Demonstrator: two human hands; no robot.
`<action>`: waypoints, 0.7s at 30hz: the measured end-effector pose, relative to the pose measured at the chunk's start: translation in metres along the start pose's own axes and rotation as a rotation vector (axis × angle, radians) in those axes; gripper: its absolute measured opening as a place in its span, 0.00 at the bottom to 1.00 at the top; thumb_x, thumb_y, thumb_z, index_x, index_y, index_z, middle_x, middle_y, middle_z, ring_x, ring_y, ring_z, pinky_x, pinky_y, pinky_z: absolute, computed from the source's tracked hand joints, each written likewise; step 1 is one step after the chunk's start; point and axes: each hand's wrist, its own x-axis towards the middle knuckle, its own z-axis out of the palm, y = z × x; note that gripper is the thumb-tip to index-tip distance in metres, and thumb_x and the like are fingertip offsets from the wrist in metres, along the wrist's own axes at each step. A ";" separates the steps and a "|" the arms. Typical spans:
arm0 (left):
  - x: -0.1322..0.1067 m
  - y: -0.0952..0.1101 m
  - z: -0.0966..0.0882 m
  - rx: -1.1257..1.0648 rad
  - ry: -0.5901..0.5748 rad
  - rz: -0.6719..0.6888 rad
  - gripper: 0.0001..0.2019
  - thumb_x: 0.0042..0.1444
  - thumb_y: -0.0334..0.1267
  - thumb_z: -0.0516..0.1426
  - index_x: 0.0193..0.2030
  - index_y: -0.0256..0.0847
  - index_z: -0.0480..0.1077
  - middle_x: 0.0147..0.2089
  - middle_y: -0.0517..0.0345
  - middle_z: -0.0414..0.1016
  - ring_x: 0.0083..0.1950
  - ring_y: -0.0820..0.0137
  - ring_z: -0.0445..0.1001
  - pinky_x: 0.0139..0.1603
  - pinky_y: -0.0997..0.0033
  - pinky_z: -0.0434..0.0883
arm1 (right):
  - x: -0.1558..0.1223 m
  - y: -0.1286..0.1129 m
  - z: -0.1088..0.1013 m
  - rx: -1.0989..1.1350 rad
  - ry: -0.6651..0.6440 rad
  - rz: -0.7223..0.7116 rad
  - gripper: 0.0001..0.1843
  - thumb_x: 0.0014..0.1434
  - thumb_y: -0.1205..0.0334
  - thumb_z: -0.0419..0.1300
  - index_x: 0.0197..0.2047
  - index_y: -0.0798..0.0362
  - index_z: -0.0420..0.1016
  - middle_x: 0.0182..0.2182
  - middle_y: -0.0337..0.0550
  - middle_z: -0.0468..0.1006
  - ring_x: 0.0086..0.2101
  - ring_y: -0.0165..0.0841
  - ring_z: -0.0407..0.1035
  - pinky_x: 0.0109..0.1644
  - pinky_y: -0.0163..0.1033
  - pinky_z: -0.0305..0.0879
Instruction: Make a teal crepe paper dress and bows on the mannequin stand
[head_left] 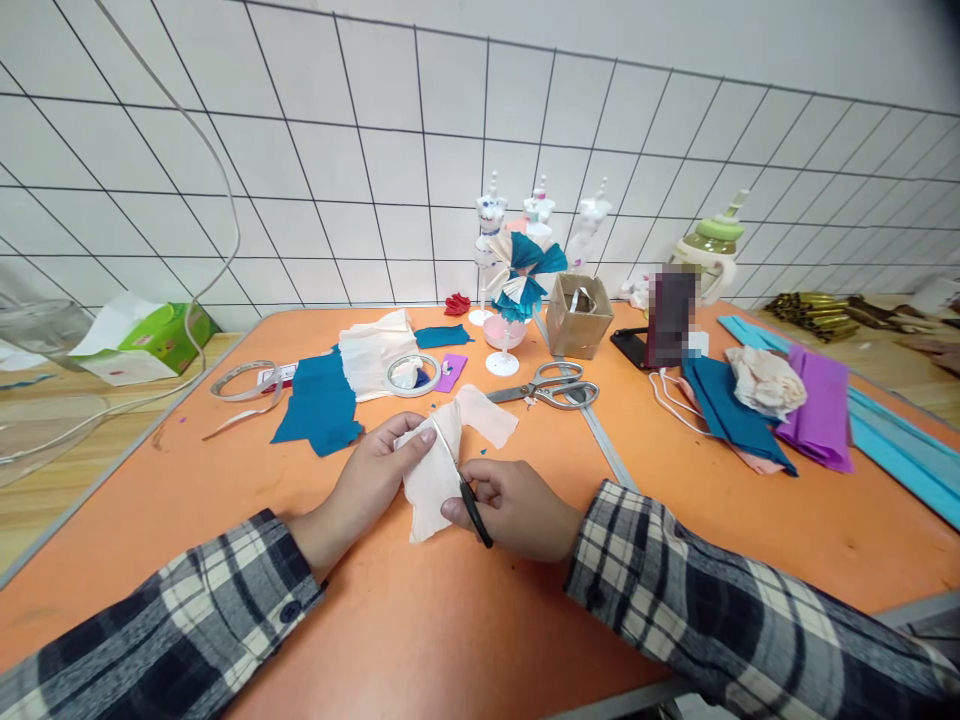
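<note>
My left hand point(382, 458) pinches the upper left edge of a cream crepe paper piece point(429, 492) between thumb and fingers. My right hand point(517, 508) is closed round the black handle of small scissors point(475, 512). Their thin blades slant up and left across the paper, near my left thumb. A second cream crepe paper piece point(489, 416) lies on the table just behind. Larger metal scissors point(551, 386) rest a little farther back to the right. Teal crepe paper point(319, 405) lies to the left.
On the orange table point(375, 640), a tape roll point(414, 374) sits behind my left hand. Small white mannequins point(491, 215), one with a teal and cream paper skirt, stand near the tiled wall. A cardboard box point(579, 318), a phone point(670, 315) and folded purple paper point(816, 405) are rightward.
</note>
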 end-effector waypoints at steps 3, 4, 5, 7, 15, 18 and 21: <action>0.002 -0.002 -0.002 -0.014 -0.014 0.001 0.17 0.52 0.52 0.65 0.37 0.40 0.70 0.28 0.62 0.75 0.25 0.72 0.70 0.26 0.76 0.65 | 0.000 0.000 0.001 0.005 0.009 0.003 0.18 0.56 0.48 0.64 0.27 0.51 0.65 0.17 0.29 0.63 0.20 0.25 0.56 0.25 0.33 0.49; 0.002 -0.002 -0.002 -0.018 -0.018 0.002 0.17 0.52 0.51 0.65 0.37 0.40 0.70 0.28 0.62 0.74 0.25 0.73 0.70 0.26 0.77 0.65 | 0.000 0.001 0.001 0.003 0.016 0.002 0.18 0.55 0.48 0.64 0.27 0.51 0.65 0.16 0.29 0.62 0.20 0.25 0.56 0.25 0.33 0.49; 0.002 -0.003 -0.002 -0.020 -0.019 0.003 0.17 0.52 0.51 0.65 0.37 0.40 0.70 0.27 0.62 0.74 0.25 0.73 0.70 0.25 0.77 0.65 | -0.001 0.001 0.001 0.000 0.023 0.001 0.18 0.55 0.48 0.65 0.27 0.51 0.65 0.16 0.29 0.62 0.20 0.25 0.55 0.24 0.33 0.48; 0.002 -0.003 -0.002 -0.023 -0.020 0.001 0.17 0.52 0.51 0.65 0.37 0.40 0.70 0.27 0.62 0.74 0.25 0.73 0.70 0.26 0.77 0.65 | -0.001 0.001 0.001 -0.012 0.036 -0.003 0.18 0.54 0.48 0.65 0.26 0.51 0.65 0.16 0.28 0.61 0.20 0.25 0.54 0.24 0.33 0.47; 0.002 -0.003 -0.001 0.014 -0.016 0.007 0.18 0.51 0.52 0.66 0.38 0.40 0.71 0.30 0.60 0.76 0.26 0.71 0.72 0.26 0.75 0.66 | 0.001 0.001 0.000 0.031 0.013 0.004 0.18 0.55 0.48 0.64 0.27 0.51 0.64 0.16 0.29 0.61 0.20 0.25 0.55 0.24 0.32 0.48; 0.002 -0.003 -0.002 0.015 -0.014 0.009 0.18 0.52 0.52 0.65 0.38 0.40 0.71 0.29 0.62 0.75 0.25 0.72 0.70 0.27 0.75 0.65 | 0.001 0.002 0.000 0.022 0.020 0.015 0.18 0.54 0.49 0.65 0.27 0.51 0.65 0.16 0.28 0.60 0.20 0.25 0.54 0.24 0.32 0.48; 0.002 -0.002 -0.002 -0.004 -0.025 0.015 0.17 0.52 0.52 0.64 0.37 0.40 0.71 0.29 0.62 0.75 0.26 0.72 0.70 0.27 0.75 0.65 | 0.001 0.002 -0.001 0.018 0.027 0.013 0.18 0.54 0.49 0.65 0.27 0.51 0.64 0.16 0.29 0.61 0.20 0.25 0.54 0.24 0.32 0.48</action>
